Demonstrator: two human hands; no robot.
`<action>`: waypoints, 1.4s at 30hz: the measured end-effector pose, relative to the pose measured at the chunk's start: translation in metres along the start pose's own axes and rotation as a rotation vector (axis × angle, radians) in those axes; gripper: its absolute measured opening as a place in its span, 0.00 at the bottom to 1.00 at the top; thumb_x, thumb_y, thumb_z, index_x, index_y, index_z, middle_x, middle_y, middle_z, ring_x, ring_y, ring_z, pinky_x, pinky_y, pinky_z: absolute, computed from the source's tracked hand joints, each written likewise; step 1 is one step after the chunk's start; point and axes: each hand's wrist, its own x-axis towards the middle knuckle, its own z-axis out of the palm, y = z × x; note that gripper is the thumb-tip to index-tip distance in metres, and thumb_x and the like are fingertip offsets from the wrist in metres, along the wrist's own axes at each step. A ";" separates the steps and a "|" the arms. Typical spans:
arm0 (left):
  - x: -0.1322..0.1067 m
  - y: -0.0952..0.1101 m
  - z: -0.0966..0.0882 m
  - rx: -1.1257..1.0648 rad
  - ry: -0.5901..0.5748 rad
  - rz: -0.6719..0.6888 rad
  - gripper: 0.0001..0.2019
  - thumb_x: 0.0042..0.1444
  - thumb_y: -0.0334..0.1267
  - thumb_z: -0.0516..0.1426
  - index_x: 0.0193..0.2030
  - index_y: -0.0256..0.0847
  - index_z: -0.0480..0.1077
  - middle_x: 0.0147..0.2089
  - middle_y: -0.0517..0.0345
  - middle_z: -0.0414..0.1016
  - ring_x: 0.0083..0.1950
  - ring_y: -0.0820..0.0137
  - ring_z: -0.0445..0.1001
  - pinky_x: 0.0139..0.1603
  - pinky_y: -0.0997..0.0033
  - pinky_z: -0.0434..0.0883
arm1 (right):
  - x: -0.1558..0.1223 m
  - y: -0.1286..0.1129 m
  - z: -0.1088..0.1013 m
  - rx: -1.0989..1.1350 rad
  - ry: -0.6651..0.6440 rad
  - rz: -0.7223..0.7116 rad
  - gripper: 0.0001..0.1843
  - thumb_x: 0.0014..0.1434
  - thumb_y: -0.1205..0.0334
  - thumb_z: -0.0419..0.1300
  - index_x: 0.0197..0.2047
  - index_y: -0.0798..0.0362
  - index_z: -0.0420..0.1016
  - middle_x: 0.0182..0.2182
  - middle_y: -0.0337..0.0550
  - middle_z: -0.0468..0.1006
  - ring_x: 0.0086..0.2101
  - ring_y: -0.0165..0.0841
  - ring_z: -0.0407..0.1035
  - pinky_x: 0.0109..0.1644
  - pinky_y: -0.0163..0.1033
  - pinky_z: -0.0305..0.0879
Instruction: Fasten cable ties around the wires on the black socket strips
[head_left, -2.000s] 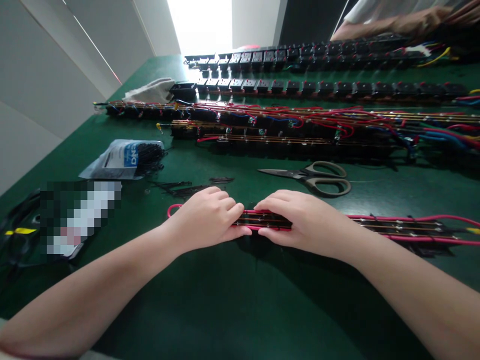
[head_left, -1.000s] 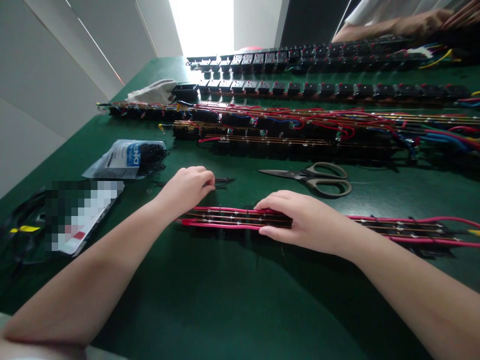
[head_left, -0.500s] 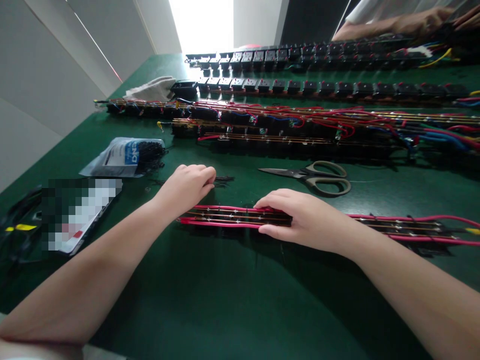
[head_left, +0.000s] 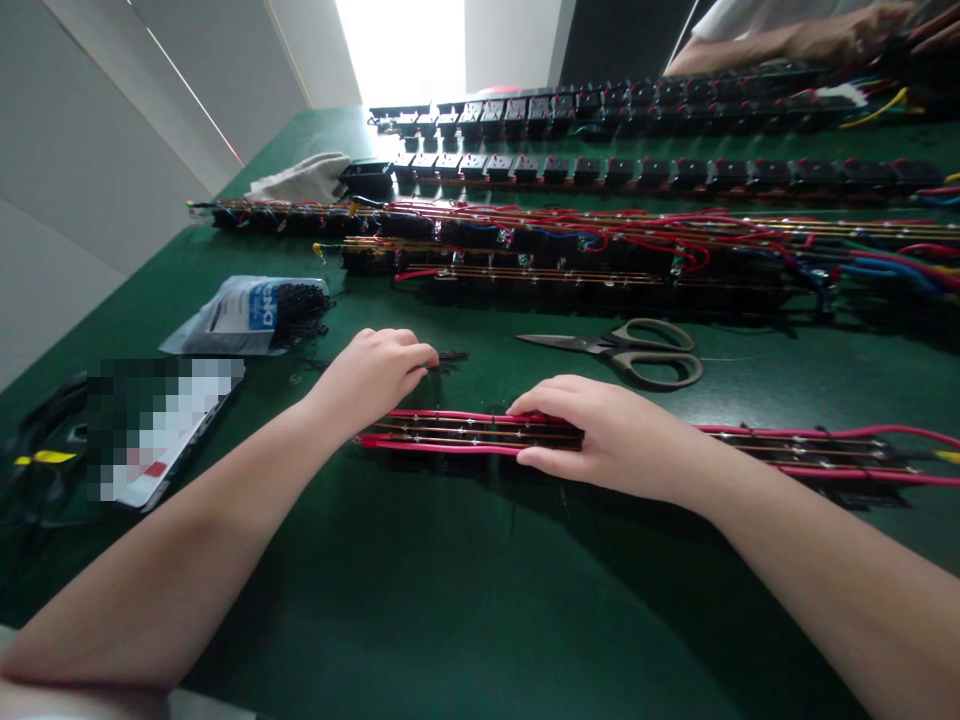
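Observation:
A long socket strip with red wires and copper bars lies across the green table in front of me. My right hand grips the strip near its middle, fingers curled over its far edge. My left hand sits just beyond the strip's left end, fingers pinched together on the loose black cable ties lying there. What the pinch holds is too small to name for sure.
Scissors lie beyond my right hand. A plastic bag of black cable ties sits at the left. Several more wired socket strips fill the far half of the table. Another person's arm works at the top right.
My left hand left the strip, reached back to the loose cable ties and pinched its fingers there. My right hand has stayed on the strip.

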 end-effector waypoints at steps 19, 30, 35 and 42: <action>-0.001 0.003 -0.002 0.047 0.035 0.077 0.14 0.67 0.33 0.51 0.50 0.43 0.77 0.49 0.52 0.78 0.48 0.60 0.76 0.50 0.59 0.67 | 0.001 -0.001 0.001 -0.016 -0.007 0.003 0.25 0.62 0.42 0.61 0.53 0.51 0.78 0.47 0.50 0.82 0.44 0.43 0.76 0.45 0.48 0.75; -0.002 0.001 -0.001 0.038 0.003 0.098 0.17 0.67 0.33 0.50 0.54 0.47 0.78 0.50 0.52 0.79 0.50 0.61 0.76 0.52 0.60 0.67 | 0.001 -0.001 0.000 -0.013 -0.004 0.004 0.24 0.61 0.42 0.61 0.52 0.51 0.79 0.47 0.50 0.82 0.44 0.44 0.76 0.45 0.49 0.75; -0.002 0.004 -0.001 0.021 0.037 0.073 0.17 0.67 0.34 0.49 0.58 0.45 0.73 0.53 0.52 0.77 0.51 0.60 0.76 0.53 0.58 0.67 | 0.001 0.000 0.000 -0.016 -0.005 0.001 0.25 0.61 0.42 0.61 0.53 0.51 0.78 0.47 0.50 0.82 0.45 0.44 0.76 0.45 0.49 0.75; -0.001 0.007 -0.002 0.061 0.072 -0.036 0.12 0.59 0.25 0.48 0.45 0.41 0.67 0.43 0.52 0.76 0.47 0.60 0.74 0.50 0.60 0.67 | 0.000 0.000 -0.001 -0.004 0.001 -0.004 0.24 0.61 0.43 0.61 0.52 0.51 0.79 0.47 0.50 0.82 0.44 0.44 0.76 0.45 0.49 0.75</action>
